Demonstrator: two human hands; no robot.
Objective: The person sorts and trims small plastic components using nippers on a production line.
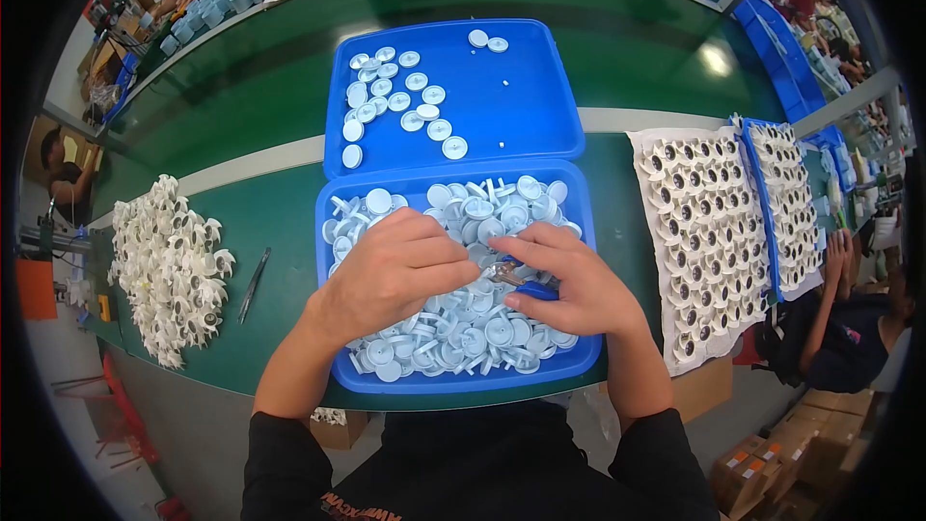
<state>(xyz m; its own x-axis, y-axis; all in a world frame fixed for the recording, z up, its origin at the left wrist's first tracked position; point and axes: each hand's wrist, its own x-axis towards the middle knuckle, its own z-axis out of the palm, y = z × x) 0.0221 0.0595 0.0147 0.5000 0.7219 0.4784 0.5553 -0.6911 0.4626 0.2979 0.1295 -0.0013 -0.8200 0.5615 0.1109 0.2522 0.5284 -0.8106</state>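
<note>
My right hand (579, 280) grips small blue-handled nippers (536, 289), their metal jaws pointing left toward my left fingertips. My left hand (400, 265) is closed in a pinch close to the jaws; what it pinches is hidden by the fingers. Both hands are over a blue tray (463, 385) heaped with pale blue round plastic caps (500, 331), several showing a short stem. Beyond it, a second blue tray (482, 116) holds loose caps (453, 147), mostly along its left side, and a few tiny pale bits.
Tweezers (255, 285) lie left of the near tray, beside a pile of white finned parts (169, 265). To the right, rows of white parts with dark centres (699, 251) stand on a pale sheet. A co-worker's hands (837, 265) show at the far right.
</note>
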